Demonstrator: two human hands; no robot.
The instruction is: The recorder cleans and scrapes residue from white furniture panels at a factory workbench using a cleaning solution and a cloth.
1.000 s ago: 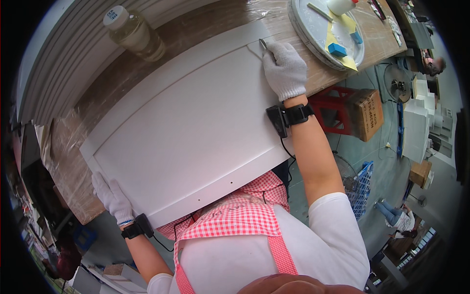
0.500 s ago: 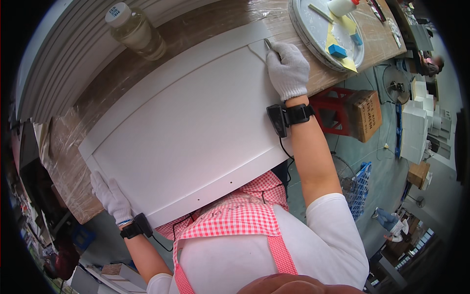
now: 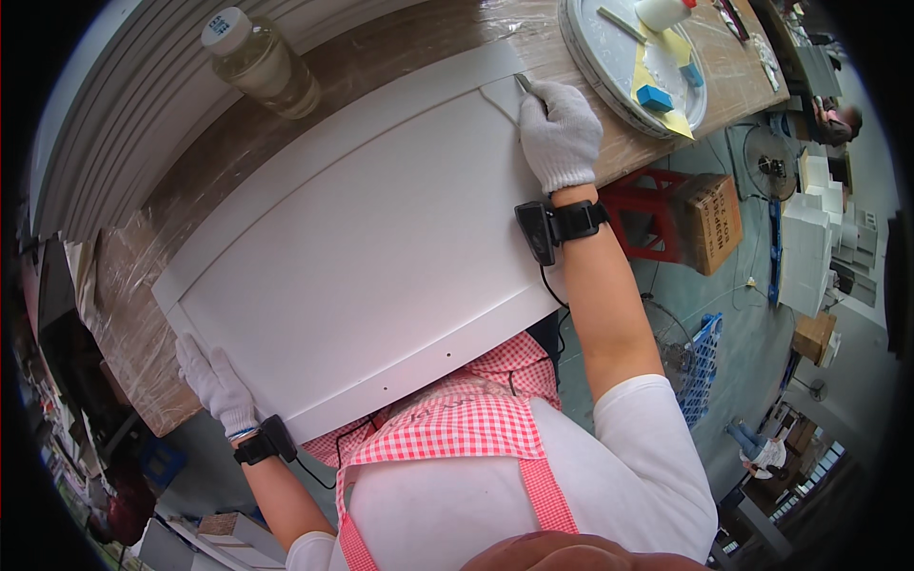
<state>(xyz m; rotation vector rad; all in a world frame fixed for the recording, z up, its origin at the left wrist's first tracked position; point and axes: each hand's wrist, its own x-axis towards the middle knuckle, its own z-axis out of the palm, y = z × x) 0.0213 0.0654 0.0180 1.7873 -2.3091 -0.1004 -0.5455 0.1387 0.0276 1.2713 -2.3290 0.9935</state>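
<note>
A white panel door (image 3: 362,247) with a raised frame lies flat on the wrapped table, its near rail showing two small holes. My right hand (image 3: 562,133), in a white knit glove, is closed on a small metal-tipped tool (image 3: 523,84). The tool's tip touches the panel at the far right corner of the frame's inner groove; its handle is hidden in my fist. At the panel's left edge rests my gloved left hand (image 3: 215,388), fingers stretched out and thumb apart. Both wrists carry black strapped devices.
Beyond the panel stands a clear bottle (image 3: 269,71) with a white cap. A round grey lid (image 3: 619,71) at the far right bears yellow paper, blue blocks and a white bottle. Right of the table are a red stool (image 3: 645,217), a carton (image 3: 709,224) and a fan.
The tool and my right hand stay at the same corner, with barely any shift. My left hand keeps its place. A distant person at the right has moved slightly.
</note>
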